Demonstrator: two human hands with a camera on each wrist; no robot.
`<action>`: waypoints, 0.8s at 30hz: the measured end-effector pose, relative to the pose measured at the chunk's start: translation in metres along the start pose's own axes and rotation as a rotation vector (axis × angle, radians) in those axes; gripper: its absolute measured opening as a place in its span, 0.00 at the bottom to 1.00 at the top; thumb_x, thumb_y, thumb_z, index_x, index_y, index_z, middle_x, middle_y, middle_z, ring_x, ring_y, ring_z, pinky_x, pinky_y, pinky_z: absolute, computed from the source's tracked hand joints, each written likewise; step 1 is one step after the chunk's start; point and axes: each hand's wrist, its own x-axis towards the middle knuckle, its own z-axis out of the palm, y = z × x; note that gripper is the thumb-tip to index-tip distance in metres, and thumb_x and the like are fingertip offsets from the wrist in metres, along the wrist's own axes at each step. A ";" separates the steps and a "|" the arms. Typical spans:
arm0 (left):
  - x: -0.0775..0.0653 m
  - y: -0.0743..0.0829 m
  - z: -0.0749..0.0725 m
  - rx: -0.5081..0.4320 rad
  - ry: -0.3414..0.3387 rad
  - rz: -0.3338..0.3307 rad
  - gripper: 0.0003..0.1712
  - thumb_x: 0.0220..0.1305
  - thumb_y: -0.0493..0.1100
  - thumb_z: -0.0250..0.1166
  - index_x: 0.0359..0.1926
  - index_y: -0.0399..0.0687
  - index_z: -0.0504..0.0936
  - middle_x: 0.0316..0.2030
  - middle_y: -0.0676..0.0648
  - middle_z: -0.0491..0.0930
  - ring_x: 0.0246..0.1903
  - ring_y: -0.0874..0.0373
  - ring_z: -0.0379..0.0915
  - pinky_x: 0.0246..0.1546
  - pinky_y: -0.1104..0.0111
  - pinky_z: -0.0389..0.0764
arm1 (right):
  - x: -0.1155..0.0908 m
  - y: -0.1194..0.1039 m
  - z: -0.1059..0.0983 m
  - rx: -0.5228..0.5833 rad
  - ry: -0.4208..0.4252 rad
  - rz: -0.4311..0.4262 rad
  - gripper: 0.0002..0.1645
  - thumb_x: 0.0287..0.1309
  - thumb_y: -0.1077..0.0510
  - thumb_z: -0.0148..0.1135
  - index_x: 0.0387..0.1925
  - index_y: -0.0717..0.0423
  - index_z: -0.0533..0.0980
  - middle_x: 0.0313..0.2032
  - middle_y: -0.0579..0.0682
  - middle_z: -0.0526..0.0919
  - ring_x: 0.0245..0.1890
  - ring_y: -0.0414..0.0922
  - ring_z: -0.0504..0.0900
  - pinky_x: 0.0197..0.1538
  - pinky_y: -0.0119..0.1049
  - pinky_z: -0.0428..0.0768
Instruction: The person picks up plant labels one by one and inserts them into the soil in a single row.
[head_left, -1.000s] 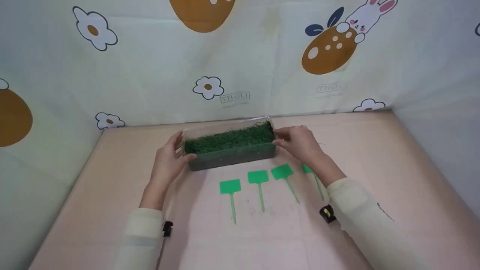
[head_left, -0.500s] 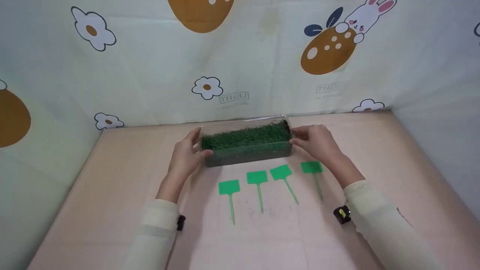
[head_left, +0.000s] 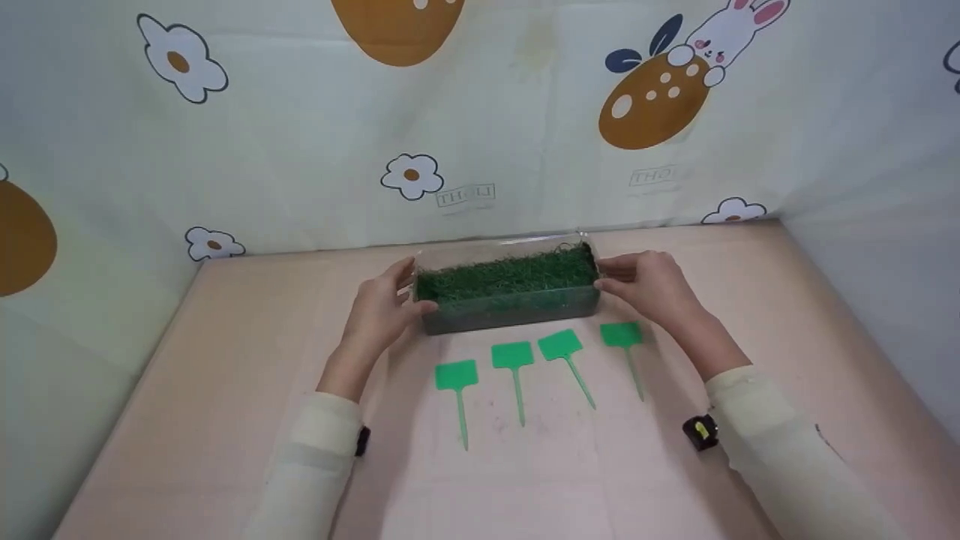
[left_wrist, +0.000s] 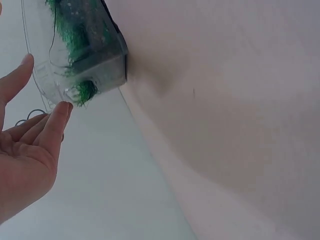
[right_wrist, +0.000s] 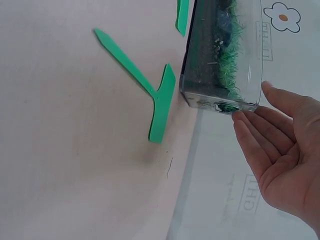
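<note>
A clear plastic box (head_left: 517,309) filled with dark soil and green grass (head_left: 510,274) sits toward the back of the table, turned slightly. My left hand (head_left: 375,309) grips its left end, thumb at the front corner and fingers at the end wall. At the other end my right hand (head_left: 660,289) holds it in the same way. Up close in the right wrist view, the thumb is at the rim and the fingertips meet the box's end wall (right_wrist: 212,102). Several green plant labels lie before the box, from the leftmost label (head_left: 456,375) to the rightmost label (head_left: 621,335).
A pale table cover (head_left: 525,480) runs back to a cloth wall (head_left: 517,112) printed with flowers, brown shapes and a rabbit. A side wall (head_left: 877,165) stands on the right. Dark specks lie around the labels' stems.
Both hands have moved the box to the right along the back of the table. The rightmost label, partly hidden by the right forearm earlier, now shows in full. The labels have stayed put.
</note>
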 end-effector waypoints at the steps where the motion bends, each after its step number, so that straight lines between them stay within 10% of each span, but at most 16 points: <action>1: 0.001 -0.001 -0.002 0.009 -0.013 0.006 0.46 0.62 0.40 0.71 0.76 0.45 0.59 0.74 0.41 0.63 0.72 0.48 0.62 0.67 0.62 0.76 | 0.000 0.000 -0.001 0.000 -0.001 0.005 0.26 0.65 0.55 0.65 0.62 0.58 0.76 0.58 0.59 0.82 0.60 0.54 0.81 0.63 0.51 0.81; 24: 0.026 -0.010 -0.024 0.141 -0.253 0.088 0.58 0.57 0.53 0.75 0.79 0.53 0.49 0.79 0.46 0.49 0.77 0.41 0.47 0.77 0.45 0.57 | 0.000 -0.004 0.001 -0.049 0.028 -0.027 0.25 0.63 0.60 0.66 0.60 0.61 0.77 0.54 0.61 0.84 0.57 0.56 0.83 0.59 0.51 0.83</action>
